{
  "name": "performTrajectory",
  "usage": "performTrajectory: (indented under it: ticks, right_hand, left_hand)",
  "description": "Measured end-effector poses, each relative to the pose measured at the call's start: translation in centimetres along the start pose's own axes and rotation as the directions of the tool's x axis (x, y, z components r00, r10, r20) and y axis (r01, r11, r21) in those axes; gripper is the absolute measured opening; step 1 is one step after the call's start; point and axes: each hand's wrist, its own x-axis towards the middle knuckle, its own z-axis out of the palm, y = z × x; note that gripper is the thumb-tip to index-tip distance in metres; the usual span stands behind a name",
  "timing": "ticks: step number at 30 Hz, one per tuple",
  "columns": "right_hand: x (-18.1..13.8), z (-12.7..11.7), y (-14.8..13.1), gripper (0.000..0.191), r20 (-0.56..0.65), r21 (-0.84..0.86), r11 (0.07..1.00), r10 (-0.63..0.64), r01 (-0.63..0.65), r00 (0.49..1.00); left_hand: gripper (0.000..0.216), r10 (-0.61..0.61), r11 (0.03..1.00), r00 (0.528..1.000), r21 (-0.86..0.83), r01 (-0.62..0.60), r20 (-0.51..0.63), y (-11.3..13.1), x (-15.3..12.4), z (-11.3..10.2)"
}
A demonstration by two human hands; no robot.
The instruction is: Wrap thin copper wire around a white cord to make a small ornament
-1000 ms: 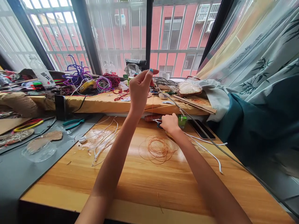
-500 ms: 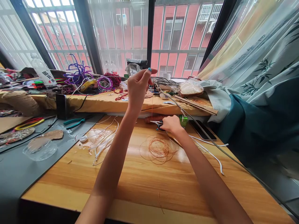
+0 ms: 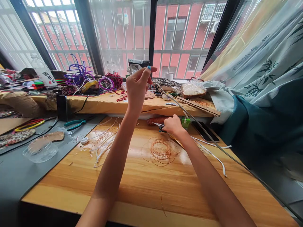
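Behind the right hand (image 3: pixel 174 125), scissors (image 3: pixel 161 127) are partly hidden.

Bright metal there, gleaming on the blades of the scissors (image 3: pixel 157 125)! The coil (image 3: pixel 163 150) had a coppery sheen, and beneath it the wood-grained surface (image 3: pixel 132 189) shone, smooth and glossy. The reddish-brown spool (image 3: pixel 155 121) looked rough and matt. Clear, slick plastic made up the dish (image 3: pixel 38 155); soft, dull cloth (image 3: pixel 106 105) covered the ledge; the phone (image 3: pixel 205 131) was glassy black.
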Motion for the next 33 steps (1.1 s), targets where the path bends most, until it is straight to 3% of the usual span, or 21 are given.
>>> performTrajectory:
  ticks: [4, 6, 8, 10, 12, 15, 18, 21, 22, 24, 28, 33]
  right_hand:
    - [0.0, -0.5, 0.2, 0.032, -0.013, 0.015, 0.999, 0.033, -0.033, 0.999]
    - [-0.1, -1.0, 0.5, 0.036, -0.030, 0.033, 0.997, 0.077, -0.076, 0.997]
    - [-0.2, -1.5, 0.9, 0.041, -0.044, 0.042, 0.991, 0.130, -0.128, 0.991]
    - [-0.4, -2.1, 1.4, 0.044, -0.046, 0.050, 0.983, 0.182, -0.179, 0.982]
    - [-0.6, -2.7, 2.0, 0.046, -0.034, 0.064, 0.974, 0.219, -0.217, 0.975]
    - [-0.8, -3.4, 2.8, 0.047, -0.014, 0.084, 0.964, 0.256, -0.254, 0.967]
    - [-1.0, -3.9, 3.4, 0.044, -0.019, 0.093, 0.956, 0.283, -0.280, 0.959]
    - [-1.2, -4.1, 3.6, 0.043, -0.026, 0.098, 0.953, 0.290, -0.287, 0.957]
    - [-1.2, -4.2, 3.7, 0.044, -0.023, 0.101, 0.952, 0.291, -0.288, 0.956]
    - [-1.3, -4.4, 3.7, 0.047, -0.015, 0.110, 0.951, 0.291, -0.288, 0.957]
    - [-1.4, -4.7, 3.8, 0.046, -0.022, 0.117, 0.948, 0.300, -0.296, 0.954]
    - [-1.5, -4.9, 3.7, 0.045, -0.013, 0.116, 0.946, 0.306, -0.303, 0.952]
  left_hand:
    - [0.025, -0.027, 0.998, 0.999, -0.057, 0.030, 0.042, 0.4, 0.1, -0.1]
    - [0.025, -0.056, 0.997, 0.984, -0.037, 0.064, 0.169, 0.9, 0.0, -0.3]
    - [0.024, -0.095, 0.995, 0.926, 0.018, 0.095, 0.366, 1.4, -0.2, -0.7]
    - [0.022, -0.140, 0.990, 0.816, 0.083, 0.112, 0.561, 1.9, -0.4, -1.1]
    - [0.019, -0.196, 0.980, 0.673, 0.168, 0.107, 0.713, 2.0, -0.5, -1.6]
    - [0.020, -0.316, 0.941, 0.451, 0.336, 0.037, 0.834, 1.0, -0.6, -2.0]
    - [0.023, -0.494, 0.855, 0.230, 0.516, -0.048, 0.839, -1.6, -0.9, -1.7]
    - [0.021, -0.652, 0.755, -0.005, 0.649, -0.090, 0.758, -5.1, -1.7, -1.0]
    - [0.020, -0.692, 0.721, -0.043, 0.685, -0.108, 0.721, -6.2, -2.0, -0.7]
    - [0.019, -0.744, 0.666, -0.047, 0.733, -0.140, 0.666, -7.8, -2.5, -0.5]
    - [0.021, -0.810, 0.560, 0.048, 0.795, -0.235, 0.585, -9.3, -3.2, -0.4]
    - [0.038, -0.804, 0.583, -0.029, 0.778, -0.232, 0.594, -11.1, -4.1, -0.1]
